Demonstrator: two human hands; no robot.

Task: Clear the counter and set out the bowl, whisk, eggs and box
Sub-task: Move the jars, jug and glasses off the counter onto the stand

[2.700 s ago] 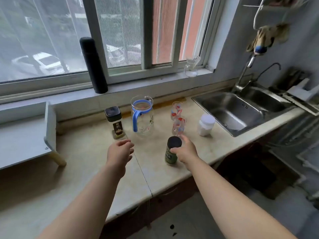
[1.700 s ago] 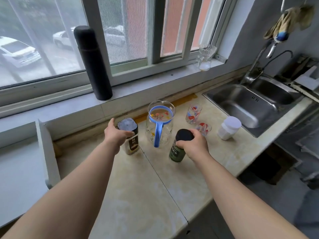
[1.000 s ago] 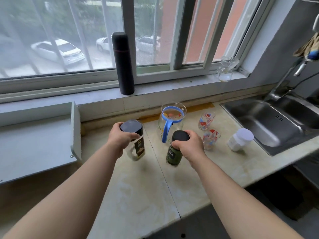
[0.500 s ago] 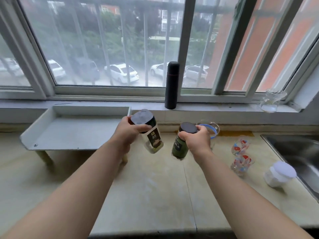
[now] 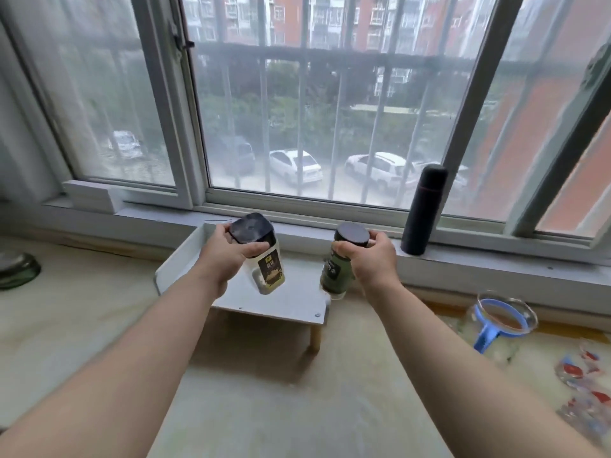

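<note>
My left hand grips a clear square jar by its black lid and holds it tilted in the air. My right hand grips a dark green jar just under its black lid, also lifted. Both jars hang above the small white raised shelf that stands on the counter against the window ledge. The marble counter spreads below my arms.
A black thermos stands on the window ledge at the right. A glass pitcher with a blue handle and painted glasses sit on the counter at the right. A dark round object lies at the far left.
Both hands have carried their jars to the left, from over the open counter to above the white shelf. The view has swung left, so the pitcher and glasses now sit at the right edge.
</note>
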